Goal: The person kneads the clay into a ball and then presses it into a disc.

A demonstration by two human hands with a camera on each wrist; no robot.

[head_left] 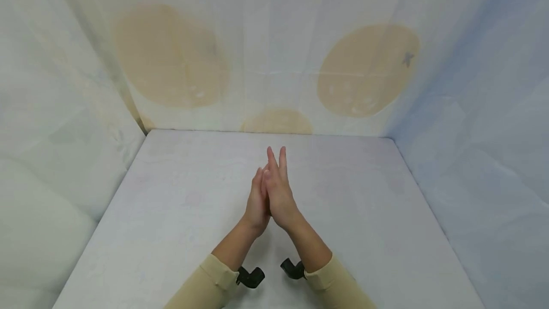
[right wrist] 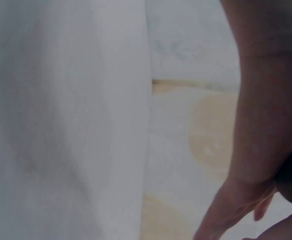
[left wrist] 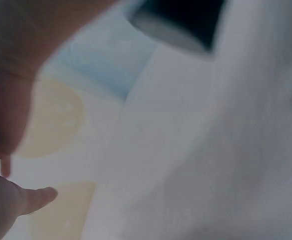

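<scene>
Nearest you, two beige sleeves w/ small black wrist-cam mounts point(head_left: 250, 277) sit just above the pale grey tabletop point(head_left: 171, 213).

Past the mounts, your left hand point(head_left: 256, 204) and right hand point(head_left: 279, 193) are pressed palm to palm over the tabletop's middle, fingers straight and pointing away. Neither has hold of anything; each only touches the other. Nothing else lies near them, so the hands are the only thing in play: soft, no load, no grip point needed.

Beyond the hands, the tabletop runs to a white draped cloth backdrop w/ large tan ovals point(head_left: 364, 70), cloth also on both sides.

Head view alone shows the palms meeting. Left wrist view is blurred: thumb tip point(left wrist: 38, 197), cloth, dark cam edge. Right wrist view gives forearm, some fingers point(right wrist: 225, 212), a tan oval; contact not seen.
</scene>
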